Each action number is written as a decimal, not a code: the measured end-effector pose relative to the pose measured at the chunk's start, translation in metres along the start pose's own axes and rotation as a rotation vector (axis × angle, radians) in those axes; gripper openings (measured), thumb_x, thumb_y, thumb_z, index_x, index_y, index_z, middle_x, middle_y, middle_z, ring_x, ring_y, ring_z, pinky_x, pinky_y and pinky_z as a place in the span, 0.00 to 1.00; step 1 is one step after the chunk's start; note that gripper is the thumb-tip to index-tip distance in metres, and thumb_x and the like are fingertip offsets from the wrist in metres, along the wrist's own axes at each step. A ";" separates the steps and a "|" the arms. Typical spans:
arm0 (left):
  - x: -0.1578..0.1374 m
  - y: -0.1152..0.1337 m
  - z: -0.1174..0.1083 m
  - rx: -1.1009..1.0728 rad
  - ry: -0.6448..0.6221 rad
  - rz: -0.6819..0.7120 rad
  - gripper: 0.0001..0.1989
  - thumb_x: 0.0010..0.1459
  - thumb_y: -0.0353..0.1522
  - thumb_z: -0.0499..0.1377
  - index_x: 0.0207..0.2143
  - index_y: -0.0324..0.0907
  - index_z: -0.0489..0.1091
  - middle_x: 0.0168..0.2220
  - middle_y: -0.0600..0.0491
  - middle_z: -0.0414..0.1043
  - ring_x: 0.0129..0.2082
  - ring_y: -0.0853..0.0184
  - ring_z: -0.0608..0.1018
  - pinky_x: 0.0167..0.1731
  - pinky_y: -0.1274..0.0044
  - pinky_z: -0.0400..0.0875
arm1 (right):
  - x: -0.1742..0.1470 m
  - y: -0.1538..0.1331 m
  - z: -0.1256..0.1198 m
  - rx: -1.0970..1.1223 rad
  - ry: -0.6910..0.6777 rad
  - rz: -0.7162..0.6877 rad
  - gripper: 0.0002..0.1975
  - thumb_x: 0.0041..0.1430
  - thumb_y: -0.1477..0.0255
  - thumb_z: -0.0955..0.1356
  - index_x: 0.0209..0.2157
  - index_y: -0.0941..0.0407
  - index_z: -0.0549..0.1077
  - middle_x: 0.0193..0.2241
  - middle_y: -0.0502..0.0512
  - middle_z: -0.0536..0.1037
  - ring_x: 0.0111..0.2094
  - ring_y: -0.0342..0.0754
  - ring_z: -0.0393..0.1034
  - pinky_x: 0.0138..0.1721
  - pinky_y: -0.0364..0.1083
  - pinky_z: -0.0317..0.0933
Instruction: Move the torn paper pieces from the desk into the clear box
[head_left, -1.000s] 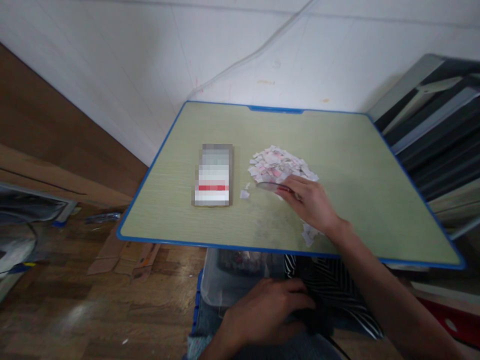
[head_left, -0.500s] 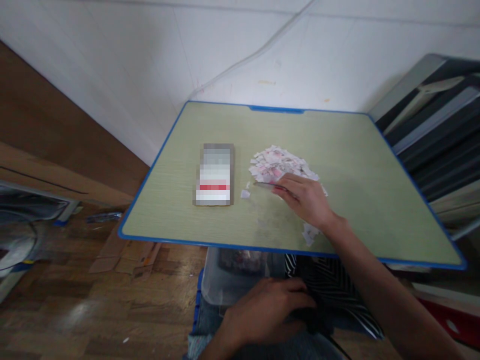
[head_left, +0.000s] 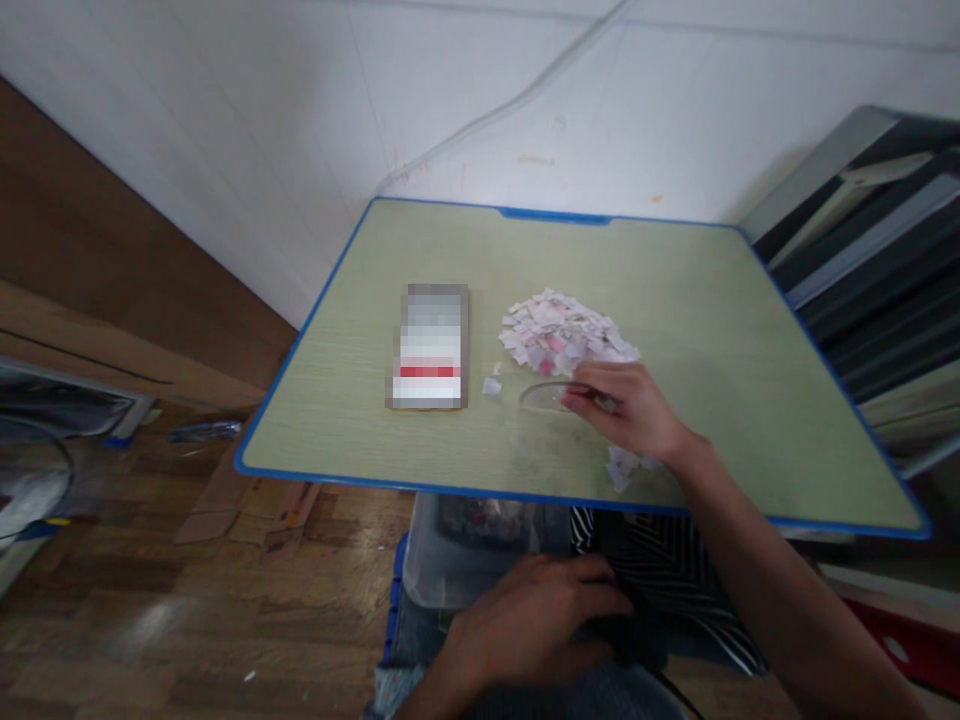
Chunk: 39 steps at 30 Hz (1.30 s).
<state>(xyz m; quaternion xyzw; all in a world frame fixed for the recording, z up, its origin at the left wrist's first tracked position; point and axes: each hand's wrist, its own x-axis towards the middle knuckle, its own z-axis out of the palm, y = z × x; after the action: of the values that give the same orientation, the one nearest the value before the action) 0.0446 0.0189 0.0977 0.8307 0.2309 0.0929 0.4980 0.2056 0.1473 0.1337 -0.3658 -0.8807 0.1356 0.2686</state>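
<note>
Over the table's near half: my right hand point(head_left: 622, 405), thumb and fingers pinching a clear disc point(head_left: 540, 396) with a thin dark rim; something red shows at my fingertips.
Clear disc: sticks out leftward from my grip, just on my side of the paper pile; I cannot tell whether it touches the table point(head_left: 322, 420).
Paper pile point(head_left: 562, 325): small scraps, white with some pink, heaped near the middle of the green, blue-edged table, just beyond my right hand.
Loose scraps point(head_left: 491, 385): 2 lie just left of the pile; a small cluster point(head_left: 619, 467) sits near the front edge, partly hidden by my right wrist.
Pixelated item point(head_left: 429, 345): 1 grey and white rectangle with a red band, left of the pile.
Left hand point(head_left: 540, 610): below the table edge, fingers bent over something dark; I cannot tell whether I grip it.
Clear bin point(head_left: 442, 560): near my left hand, partly under the table.
</note>
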 end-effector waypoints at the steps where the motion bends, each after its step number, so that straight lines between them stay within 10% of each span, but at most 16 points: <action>1: 0.000 0.000 0.000 0.001 0.002 0.003 0.17 0.52 0.30 0.57 0.46 0.46 0.63 0.44 0.57 0.66 0.40 0.68 0.71 0.37 0.79 0.65 | -0.001 -0.001 -0.002 0.020 0.014 -0.013 0.12 0.55 0.74 0.63 0.19 0.57 0.60 0.17 0.47 0.59 0.20 0.38 0.53 0.21 0.40 0.49; 23: 0.000 0.002 -0.003 -0.024 -0.017 -0.027 0.18 0.51 0.28 0.57 0.46 0.46 0.63 0.44 0.56 0.66 0.41 0.67 0.71 0.38 0.79 0.64 | -0.061 0.005 -0.057 0.095 0.090 0.179 0.03 0.53 0.75 0.66 0.29 0.53 0.70 0.25 0.52 0.71 0.27 0.43 0.66 0.27 0.43 0.59; 35: 0.002 0.003 0.000 -0.043 -0.020 -0.076 0.19 0.49 0.25 0.58 0.45 0.46 0.64 0.43 0.57 0.65 0.41 0.69 0.70 0.38 0.80 0.63 | -0.096 0.003 -0.052 0.300 -0.055 0.216 0.09 0.54 0.77 0.65 0.35 0.52 0.75 0.30 0.53 0.72 0.31 0.42 0.68 0.28 0.41 0.63; 39: 0.003 0.002 0.001 -0.051 -0.013 -0.082 0.20 0.48 0.25 0.59 0.44 0.46 0.64 0.43 0.58 0.65 0.40 0.70 0.70 0.39 0.81 0.63 | -0.096 0.009 -0.053 0.254 0.086 0.276 0.08 0.53 0.76 0.66 0.34 0.52 0.75 0.28 0.52 0.73 0.30 0.42 0.68 0.28 0.41 0.62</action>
<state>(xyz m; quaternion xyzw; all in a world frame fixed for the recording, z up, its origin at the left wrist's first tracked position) 0.0484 0.0191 0.0986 0.8083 0.2591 0.0728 0.5237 0.2972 0.0871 0.1376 -0.4519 -0.7857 0.2653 0.3287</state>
